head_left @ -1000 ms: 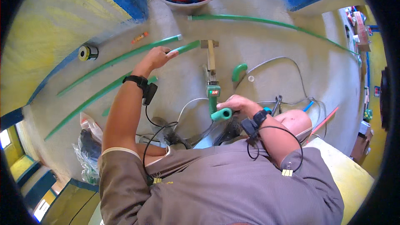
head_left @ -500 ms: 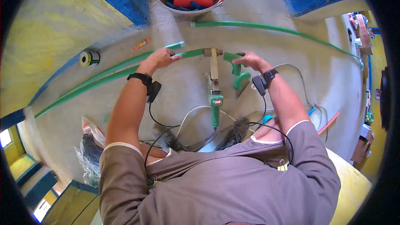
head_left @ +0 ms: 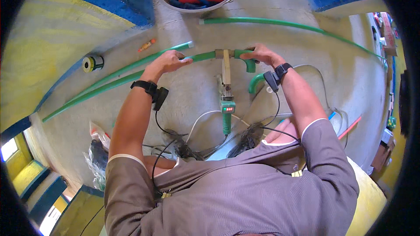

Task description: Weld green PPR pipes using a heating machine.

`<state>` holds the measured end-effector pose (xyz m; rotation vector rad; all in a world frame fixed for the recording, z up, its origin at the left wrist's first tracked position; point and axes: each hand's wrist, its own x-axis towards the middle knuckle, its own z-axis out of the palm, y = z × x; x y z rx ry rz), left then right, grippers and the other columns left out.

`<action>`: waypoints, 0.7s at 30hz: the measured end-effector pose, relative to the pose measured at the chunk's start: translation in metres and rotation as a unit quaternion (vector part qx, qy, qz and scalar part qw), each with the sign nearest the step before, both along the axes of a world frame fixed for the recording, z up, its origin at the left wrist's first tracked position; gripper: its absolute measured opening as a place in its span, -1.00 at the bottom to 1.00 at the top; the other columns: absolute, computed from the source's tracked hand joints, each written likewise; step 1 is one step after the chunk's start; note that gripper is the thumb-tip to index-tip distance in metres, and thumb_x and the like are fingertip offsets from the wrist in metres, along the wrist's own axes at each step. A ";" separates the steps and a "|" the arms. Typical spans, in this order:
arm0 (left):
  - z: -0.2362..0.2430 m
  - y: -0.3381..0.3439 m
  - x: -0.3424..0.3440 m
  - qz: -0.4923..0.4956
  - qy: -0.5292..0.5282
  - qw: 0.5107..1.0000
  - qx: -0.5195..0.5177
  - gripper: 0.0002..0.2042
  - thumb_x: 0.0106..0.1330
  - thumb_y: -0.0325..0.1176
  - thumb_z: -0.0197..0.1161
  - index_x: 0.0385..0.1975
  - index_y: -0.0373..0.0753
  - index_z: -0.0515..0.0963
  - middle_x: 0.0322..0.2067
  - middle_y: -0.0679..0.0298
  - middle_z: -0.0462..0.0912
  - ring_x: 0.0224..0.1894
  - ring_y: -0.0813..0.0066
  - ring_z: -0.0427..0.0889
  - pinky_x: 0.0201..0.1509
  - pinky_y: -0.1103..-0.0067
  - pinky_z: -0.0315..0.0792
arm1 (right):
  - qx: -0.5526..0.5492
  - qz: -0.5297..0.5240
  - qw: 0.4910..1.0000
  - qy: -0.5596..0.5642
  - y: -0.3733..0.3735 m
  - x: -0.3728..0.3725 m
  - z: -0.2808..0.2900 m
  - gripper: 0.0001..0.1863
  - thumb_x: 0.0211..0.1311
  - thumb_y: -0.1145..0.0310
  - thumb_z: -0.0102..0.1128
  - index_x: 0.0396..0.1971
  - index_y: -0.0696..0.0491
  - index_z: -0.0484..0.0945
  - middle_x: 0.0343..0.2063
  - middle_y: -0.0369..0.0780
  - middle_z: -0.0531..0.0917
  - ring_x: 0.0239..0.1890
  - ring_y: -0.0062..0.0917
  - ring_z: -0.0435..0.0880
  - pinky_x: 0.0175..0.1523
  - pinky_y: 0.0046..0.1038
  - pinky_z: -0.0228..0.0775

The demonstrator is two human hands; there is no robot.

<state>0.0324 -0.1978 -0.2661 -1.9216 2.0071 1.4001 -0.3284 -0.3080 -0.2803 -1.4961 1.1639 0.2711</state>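
Note:
My left hand is closed round a long green plastic pipe, near its right end. That end meets the left side of the brownish socket on a pipe welding iron, which has a green handle, a small lit red display and a flat metal blade. From the other side, my right hand grips a green elbow fitting and holds its mouth against the socket. The elbow's other leg points down toward me. Just below my right hand lies a curved green pipe piece.
More green pipes lie to the left and at the far right. A bucket with a bottle and cloths stands ahead. Left are a tape roll and an orange tube. Cables cross the floor near the iron.
My right hand has brought the elbow leftward and slightly up, from apart to touching the socket. My left hand still holds the pipe at the other side.

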 end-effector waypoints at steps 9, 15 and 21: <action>0.047 0.009 -0.026 -0.030 0.006 0.999 0.020 -0.51 0.30 0.10 0.16 -0.16 -0.27 0.66 -0.46 0.05 0.67 -0.46 0.26 0.62 -0.26 0.38 0.50 | -0.026 -0.062 0.996 -0.057 0.032 -0.010 0.040 -0.46 -0.04 0.02 0.44 -0.13 0.10 0.68 -0.43 -0.27 0.66 -0.37 -0.54 0.56 -0.21 -0.45 0.42; 0.072 0.034 -0.046 -0.036 0.015 0.997 -0.073 -0.56 0.26 0.04 0.24 -0.13 -0.24 0.65 -0.30 -0.02 0.68 -0.31 0.05 0.64 -0.14 0.33 0.50 | -0.057 -0.026 0.996 -0.064 0.045 -0.029 0.045 -0.46 -0.07 0.06 0.48 -0.15 0.14 0.68 -0.35 -0.21 0.71 -0.28 -0.50 0.60 -0.11 -0.41 0.44; 0.088 0.049 -0.053 -0.021 -0.030 0.995 -0.095 -0.56 0.24 0.05 0.25 -0.12 -0.19 0.66 -0.26 -0.02 0.68 -0.24 0.00 0.64 -0.11 0.31 0.50 | -0.049 0.006 0.993 -0.103 0.042 -0.028 0.051 -0.47 -0.10 0.13 0.51 -0.14 0.15 0.67 -0.33 -0.18 0.72 -0.26 -0.52 0.63 -0.09 -0.44 0.46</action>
